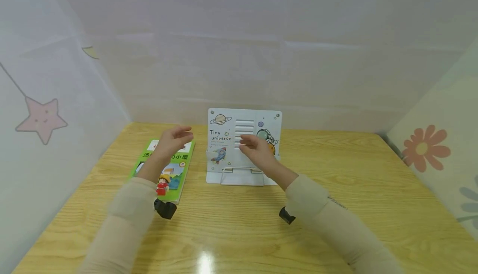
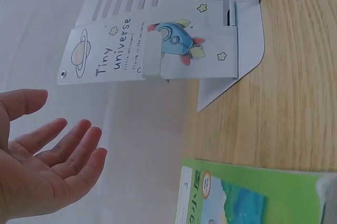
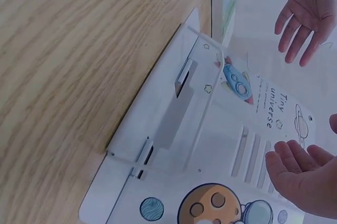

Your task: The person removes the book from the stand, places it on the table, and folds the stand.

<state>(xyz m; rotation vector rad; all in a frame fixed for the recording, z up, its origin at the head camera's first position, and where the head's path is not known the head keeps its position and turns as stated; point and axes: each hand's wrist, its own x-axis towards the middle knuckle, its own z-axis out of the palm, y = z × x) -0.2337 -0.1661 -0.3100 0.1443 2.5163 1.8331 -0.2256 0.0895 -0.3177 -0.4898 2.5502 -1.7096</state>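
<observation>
With my left hand (image 1: 171,143) and right hand (image 1: 259,151) loosely uncurled, empty, I'd steady the stand (image 1: 234,157) at nine and three o'clock.

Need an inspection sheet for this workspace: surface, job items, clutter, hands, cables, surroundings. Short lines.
Surface: wood-grain table, with a bright reflection near the front.
Job items: white stand printed "Tiny universe", standing on the table; green book lying flat to its left, partly hidden by the left arm.
Clutter: nothing seen.
Hands: left hand raised, fingers relaxed, holding nothing; right hand raised in front of the stand, holding nothing.
Cables: thin dark line beside the right sleeve; cannot tell whether it is a cable.
Surroundings: pale backdrop behind; pink star on the left side, red flower on the right.
</observation>
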